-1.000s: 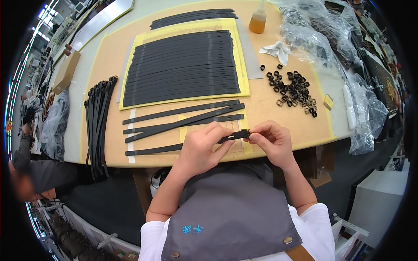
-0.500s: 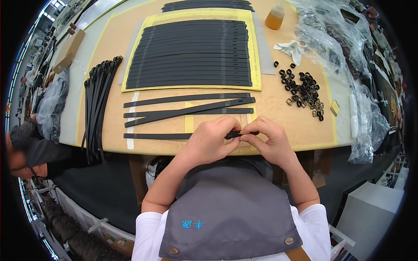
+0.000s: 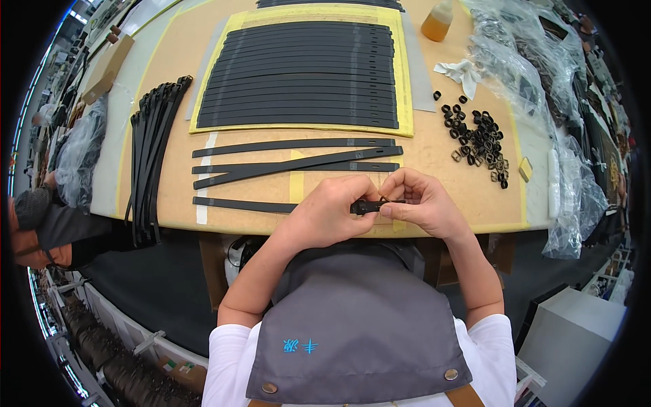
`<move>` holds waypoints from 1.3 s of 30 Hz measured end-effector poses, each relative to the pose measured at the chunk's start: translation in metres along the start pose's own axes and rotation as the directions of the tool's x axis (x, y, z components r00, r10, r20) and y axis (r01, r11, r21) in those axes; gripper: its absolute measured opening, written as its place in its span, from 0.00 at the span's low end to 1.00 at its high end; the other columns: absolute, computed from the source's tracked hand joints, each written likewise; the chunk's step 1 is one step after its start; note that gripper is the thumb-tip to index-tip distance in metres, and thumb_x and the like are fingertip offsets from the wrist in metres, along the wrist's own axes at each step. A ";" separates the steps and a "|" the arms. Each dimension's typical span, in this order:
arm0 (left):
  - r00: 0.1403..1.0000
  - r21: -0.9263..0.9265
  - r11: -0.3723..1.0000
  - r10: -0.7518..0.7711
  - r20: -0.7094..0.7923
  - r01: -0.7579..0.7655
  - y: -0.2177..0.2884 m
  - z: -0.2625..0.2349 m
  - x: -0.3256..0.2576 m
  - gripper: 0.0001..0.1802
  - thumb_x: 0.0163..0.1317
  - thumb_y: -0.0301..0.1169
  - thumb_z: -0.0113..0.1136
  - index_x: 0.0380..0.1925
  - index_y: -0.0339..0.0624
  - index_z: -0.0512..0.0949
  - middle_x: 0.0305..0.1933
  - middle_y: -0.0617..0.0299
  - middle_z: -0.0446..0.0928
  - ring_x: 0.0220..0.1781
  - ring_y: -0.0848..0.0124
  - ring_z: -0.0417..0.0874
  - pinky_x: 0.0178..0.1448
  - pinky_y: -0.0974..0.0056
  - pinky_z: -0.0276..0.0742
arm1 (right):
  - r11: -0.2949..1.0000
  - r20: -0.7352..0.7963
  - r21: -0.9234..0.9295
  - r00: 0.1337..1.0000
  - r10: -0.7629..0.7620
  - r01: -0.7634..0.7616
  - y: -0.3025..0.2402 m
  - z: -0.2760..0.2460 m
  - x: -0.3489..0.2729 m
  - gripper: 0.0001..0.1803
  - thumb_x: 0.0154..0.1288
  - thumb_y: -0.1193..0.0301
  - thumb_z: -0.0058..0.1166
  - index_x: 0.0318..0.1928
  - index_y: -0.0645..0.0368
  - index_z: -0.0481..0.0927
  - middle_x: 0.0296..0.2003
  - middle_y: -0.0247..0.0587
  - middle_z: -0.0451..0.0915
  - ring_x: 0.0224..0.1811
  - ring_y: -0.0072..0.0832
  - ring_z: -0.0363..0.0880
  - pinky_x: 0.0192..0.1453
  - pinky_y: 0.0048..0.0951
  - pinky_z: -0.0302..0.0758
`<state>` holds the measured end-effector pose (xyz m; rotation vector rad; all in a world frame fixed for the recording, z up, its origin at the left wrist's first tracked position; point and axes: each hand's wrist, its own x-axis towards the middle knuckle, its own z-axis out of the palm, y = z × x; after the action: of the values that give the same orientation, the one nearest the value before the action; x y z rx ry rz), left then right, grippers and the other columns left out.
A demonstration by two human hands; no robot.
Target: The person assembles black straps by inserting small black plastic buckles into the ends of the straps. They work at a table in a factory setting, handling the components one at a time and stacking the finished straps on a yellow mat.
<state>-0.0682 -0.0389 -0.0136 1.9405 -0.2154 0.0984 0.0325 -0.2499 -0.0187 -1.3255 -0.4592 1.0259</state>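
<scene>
To the left of the yellow-edged board, a bundle of black straps is being carried by the bench, its lower ends being left to overhang, probably because the whole length is not being fitted onto the top. On the board, narrow black strips are being held in close parallel rows, their slotted ends being lined up at its right side, perhaps for easy counting. Just below the board, three loose strips are being left within easy reach, one being laid across another.

Below these, nearest the board's near side, the held strip is being supported on the bench at its left part. Its right part is being gripped by the closed fingers of the left hand, seemingly for steadiness. Beside them, its end is being pinched by thumb and forefinger of the right hand, a delicate hold apparently suited to so small a part; the exact contact is being hidden.

Right of the board, a bottle of amber liquid and a white cloth are being stood clear of small black loops, which are being heaped loosely, presumably for quick picking.
</scene>
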 end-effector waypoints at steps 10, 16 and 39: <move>0.996 -0.031 1.000 0.000 0.092 0.003 -0.001 -0.002 0.000 0.12 0.61 0.33 0.69 0.39 0.35 0.81 0.34 0.51 0.84 0.36 0.57 0.86 0.41 0.57 0.80 | 0.998 -0.070 -0.058 0.997 0.025 -0.029 -0.004 0.007 -0.003 0.18 0.62 0.81 0.70 0.49 0.62 0.76 0.34 0.31 0.82 0.35 0.16 0.84 0.40 0.20 0.80; 0.976 -0.210 0.965 -0.117 0.183 0.155 -0.013 -0.008 -0.009 0.12 0.62 0.34 0.66 0.31 0.33 0.82 0.29 0.57 0.82 0.32 0.68 0.81 0.38 0.61 0.76 | 0.996 0.027 -0.073 0.998 0.053 -0.050 -0.005 0.008 0.003 0.20 0.60 0.81 0.73 0.47 0.61 0.74 0.31 0.38 0.85 0.32 0.22 0.86 0.38 0.21 0.83; 0.998 -0.061 0.998 -0.018 0.067 0.022 -0.013 0.006 -0.023 0.09 0.64 0.31 0.65 0.33 0.36 0.79 0.29 0.56 0.81 0.29 0.66 0.80 0.35 0.60 0.74 | 0.998 0.026 -0.039 0.998 -0.056 0.057 0.019 0.006 -0.006 0.16 0.66 0.79 0.71 0.47 0.63 0.75 0.34 0.39 0.86 0.35 0.22 0.86 0.42 0.22 0.84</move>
<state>-0.0887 -0.0376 -0.0321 1.8859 -0.2409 0.0138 0.0181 -0.2532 -0.0332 -1.3285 -0.5358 0.9916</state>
